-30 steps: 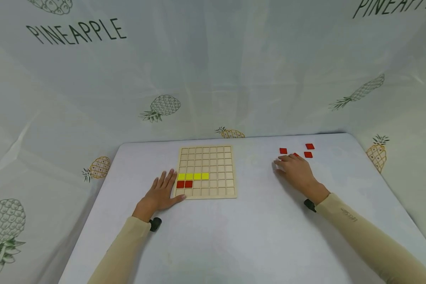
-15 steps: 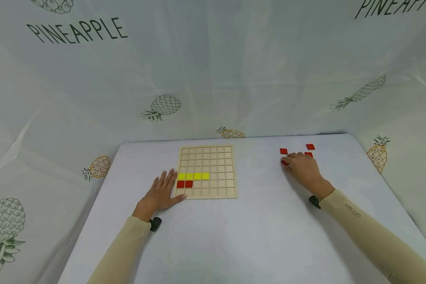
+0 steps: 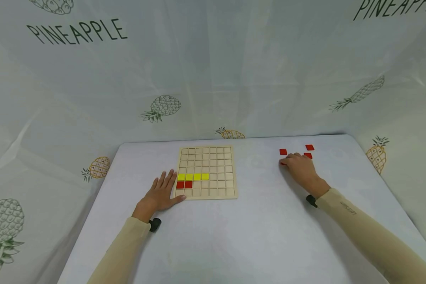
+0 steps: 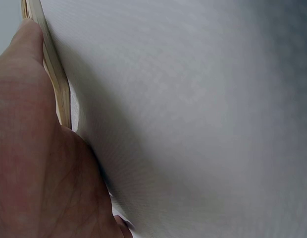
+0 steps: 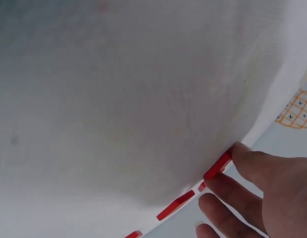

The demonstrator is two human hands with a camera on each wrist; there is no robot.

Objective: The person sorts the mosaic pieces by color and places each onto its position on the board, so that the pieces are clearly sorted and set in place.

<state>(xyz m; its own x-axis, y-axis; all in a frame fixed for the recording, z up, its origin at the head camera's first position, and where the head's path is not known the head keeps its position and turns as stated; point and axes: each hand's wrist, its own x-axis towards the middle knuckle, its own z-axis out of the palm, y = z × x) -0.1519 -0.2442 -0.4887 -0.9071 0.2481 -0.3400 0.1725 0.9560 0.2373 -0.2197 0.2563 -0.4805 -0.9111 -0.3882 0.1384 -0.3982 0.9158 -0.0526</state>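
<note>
My left hand lies with its fingers spread on the table at the left edge of a wooden grid board, its thumb over the near left corner. In the left wrist view the thumb touches the board's edge. Yellow square tiles fill part of one row, and two red tiles sit in the row below. Off to the right, my right hand pinches a red square tile between thumb and finger, low over the table. In the head view this tile is mostly hidden by the fingers.
Loose red tiles lie around the right hand: one just beyond the fingertips, another near the table's back edge, and a third partly behind the knuckles. A pineapple-print curtain hangs behind the white table.
The right hand has shifted slightly right, then a little back left. A red tile has come left and nearer and is now pinched at the fingertips. The left hand has stayed put.
</note>
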